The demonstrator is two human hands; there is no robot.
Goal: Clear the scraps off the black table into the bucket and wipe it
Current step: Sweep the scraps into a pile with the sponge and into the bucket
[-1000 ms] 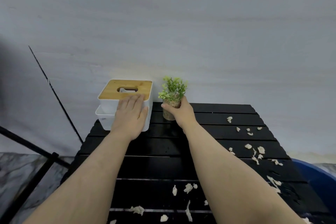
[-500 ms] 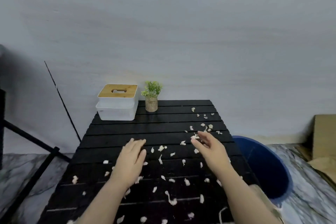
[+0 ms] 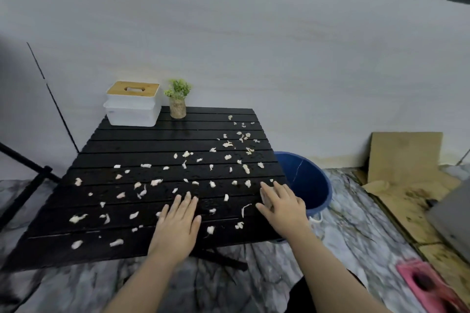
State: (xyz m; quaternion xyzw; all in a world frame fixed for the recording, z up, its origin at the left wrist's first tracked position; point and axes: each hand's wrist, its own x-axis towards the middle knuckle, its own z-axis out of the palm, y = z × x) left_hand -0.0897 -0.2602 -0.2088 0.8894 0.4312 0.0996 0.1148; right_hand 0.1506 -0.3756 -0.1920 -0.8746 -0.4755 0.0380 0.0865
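Note:
A black slatted table (image 3: 142, 150) stands against the wall, strewn with several pale scraps (image 3: 155, 182) over its middle, right and front. A blue bucket (image 3: 309, 180) stands on the floor just past the table's right edge. My left hand (image 3: 178, 226) lies flat, fingers straight, on the front middle of the table. My right hand (image 3: 282, 204) lies flat near the table's right front edge, close to the bucket, with a scrap partly under its fingers.
A white tissue box with a wooden lid (image 3: 132, 103) and a small potted plant (image 3: 178, 99) stand at the table's back left. Cardboard (image 3: 404, 157) leans on the wall at right. A pink object (image 3: 427, 284) lies on the marble floor. A black stand (image 3: 28, 180) is at left.
Both hands left the tissue box and the plant at the back and came down flat onto the table's front. The view pulled back and turned right, showing the bucket.

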